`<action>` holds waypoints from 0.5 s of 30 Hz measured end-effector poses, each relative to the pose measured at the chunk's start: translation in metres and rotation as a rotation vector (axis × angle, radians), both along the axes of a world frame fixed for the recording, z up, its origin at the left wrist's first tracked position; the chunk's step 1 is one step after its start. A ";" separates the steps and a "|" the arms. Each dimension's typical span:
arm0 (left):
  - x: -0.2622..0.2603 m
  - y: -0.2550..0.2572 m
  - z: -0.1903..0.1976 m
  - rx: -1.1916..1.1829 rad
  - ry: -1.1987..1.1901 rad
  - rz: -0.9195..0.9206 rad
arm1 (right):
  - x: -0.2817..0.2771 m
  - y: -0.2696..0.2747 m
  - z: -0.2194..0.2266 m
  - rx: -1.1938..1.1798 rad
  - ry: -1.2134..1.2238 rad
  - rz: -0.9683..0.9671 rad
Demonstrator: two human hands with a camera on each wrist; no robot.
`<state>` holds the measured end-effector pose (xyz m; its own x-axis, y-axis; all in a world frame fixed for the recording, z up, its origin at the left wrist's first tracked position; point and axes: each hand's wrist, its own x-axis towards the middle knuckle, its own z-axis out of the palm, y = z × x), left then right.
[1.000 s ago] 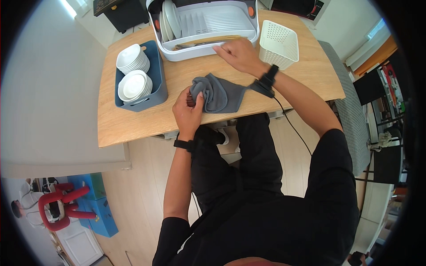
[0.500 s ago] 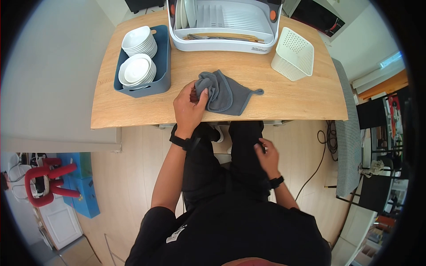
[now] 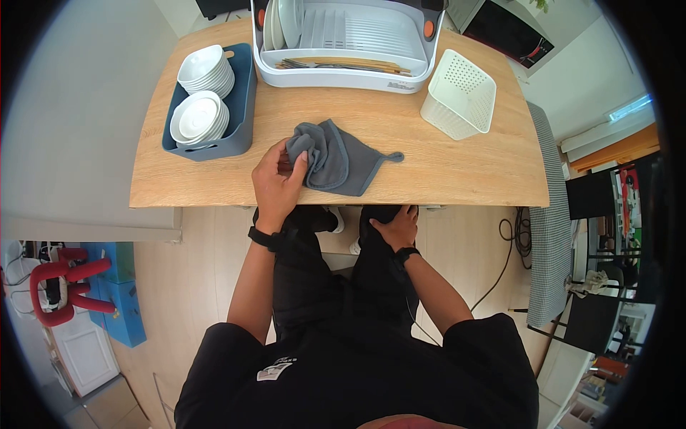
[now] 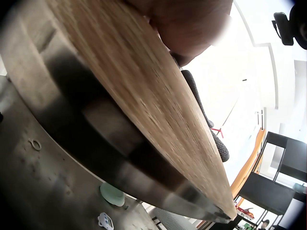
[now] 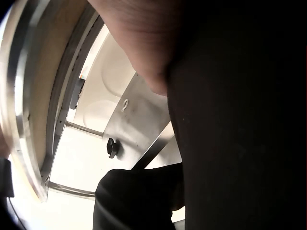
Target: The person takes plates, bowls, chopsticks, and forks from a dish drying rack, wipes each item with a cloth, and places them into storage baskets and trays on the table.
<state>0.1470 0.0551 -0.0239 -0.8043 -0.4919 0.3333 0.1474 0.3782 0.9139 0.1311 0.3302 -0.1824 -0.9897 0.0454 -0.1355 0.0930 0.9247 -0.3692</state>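
Observation:
A grey cloth (image 3: 332,161) with a hanging loop lies bunched near the table's front edge in the head view. My left hand (image 3: 277,179) holds its crumpled left end, thumb on top and fingers at the far side. In the left wrist view part of that hand (image 4: 194,28) shows above the table edge, with a strip of the cloth (image 4: 219,146) beyond. Below the table front, my right hand (image 3: 400,227) rests on the right knee, fingers spread. The right wrist view shows this hand (image 5: 144,45) against the black trouser leg (image 5: 240,120).
On the table (image 3: 214,182), a blue bin (image 3: 243,129) with stacked white bowls (image 3: 200,118) stands left. A white dish rack (image 3: 343,77) with plates, chopsticks and cutlery is at the back. A white perforated basket (image 3: 457,107) stands right. A cable (image 3: 520,239) lies coiled on the floor.
My right hand has come away from the cloth's loop end and the dish rack side, down onto the right knee. The left hand keeps hold of the cloth. The head view has shifted.

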 end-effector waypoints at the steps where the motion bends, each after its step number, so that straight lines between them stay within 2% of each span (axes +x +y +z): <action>1: -0.001 0.000 0.001 -0.001 -0.026 0.006 | -0.007 -0.003 0.001 0.033 -0.017 -0.001; 5: -0.003 0.000 -0.003 -0.012 -0.006 0.036 | -0.021 -0.008 0.010 -0.017 -0.119 0.017; 10: -0.004 -0.002 -0.007 -0.048 0.000 0.057 | -0.025 -0.010 -0.012 -0.068 0.077 0.009; 15: -0.003 -0.002 -0.001 -0.053 -0.002 0.075 | -0.028 -0.006 -0.017 -0.054 0.018 0.014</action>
